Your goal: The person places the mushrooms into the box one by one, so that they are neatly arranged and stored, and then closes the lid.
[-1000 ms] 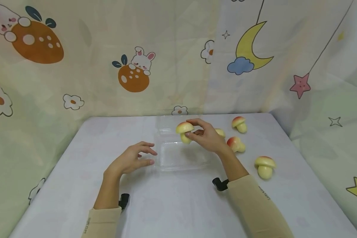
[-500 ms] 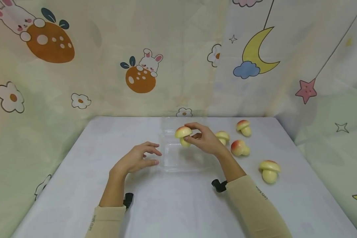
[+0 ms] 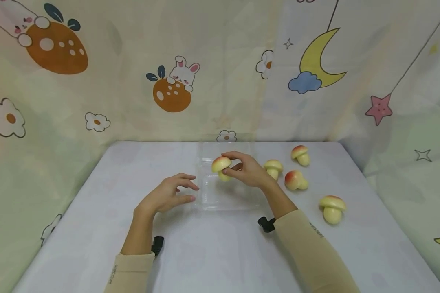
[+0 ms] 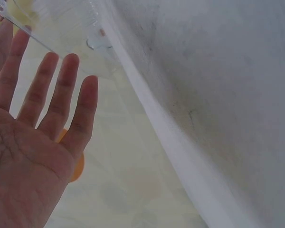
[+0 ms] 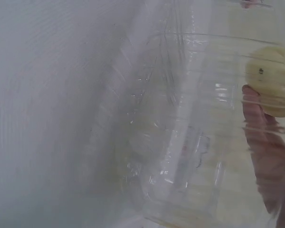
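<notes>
Above a clear plastic box (image 3: 214,199) with its lid laid back, my right hand (image 3: 246,171) pinches a toy mushroom (image 3: 221,163) with a red-and-yellow cap. That mushroom is upright, its stem pointing down. In the right wrist view the pale mushroom (image 5: 268,78) and fingers (image 5: 263,137) show through the clear plastic. At the left side of the box, my left hand (image 3: 170,193) holds nothing; its fingers are extended toward the box edge. The left wrist view shows the palm (image 4: 28,156) with the fingers spread. I cannot tell whether it touches the box.
Several more mushrooms lie on the right of the white table (image 3: 212,252): one beside my right hand (image 3: 273,167), one on its side (image 3: 295,180), one at the back (image 3: 300,155) and one nearer the front (image 3: 332,209). A patterned cloth (image 3: 124,61) hangs behind the table.
My right hand has moved slightly left over the box with the mushroom, which tilts a little. The left hand keeps its pose. The head view has shifted slightly.
</notes>
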### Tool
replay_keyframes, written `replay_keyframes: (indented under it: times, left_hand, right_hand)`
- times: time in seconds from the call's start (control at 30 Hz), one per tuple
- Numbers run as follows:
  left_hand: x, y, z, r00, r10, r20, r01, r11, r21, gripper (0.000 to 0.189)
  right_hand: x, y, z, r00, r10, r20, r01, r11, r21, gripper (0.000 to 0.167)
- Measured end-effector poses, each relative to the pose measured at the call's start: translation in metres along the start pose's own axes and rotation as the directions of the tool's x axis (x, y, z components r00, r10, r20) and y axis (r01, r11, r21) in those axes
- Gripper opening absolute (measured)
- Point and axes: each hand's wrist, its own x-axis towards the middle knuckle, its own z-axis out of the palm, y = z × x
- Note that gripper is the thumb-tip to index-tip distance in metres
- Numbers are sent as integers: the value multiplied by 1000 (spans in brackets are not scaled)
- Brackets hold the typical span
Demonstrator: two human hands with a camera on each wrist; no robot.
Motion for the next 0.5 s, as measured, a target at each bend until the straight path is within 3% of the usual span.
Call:
replay_keyframes:
  times: [0.5]
  left_hand:
    - [2, 2, 0, 1000, -4, 6, 4, 1000, 4, 28]
  right_hand:
    - [12, 5, 12, 995, 92, 44, -84, 983, -163, 56]
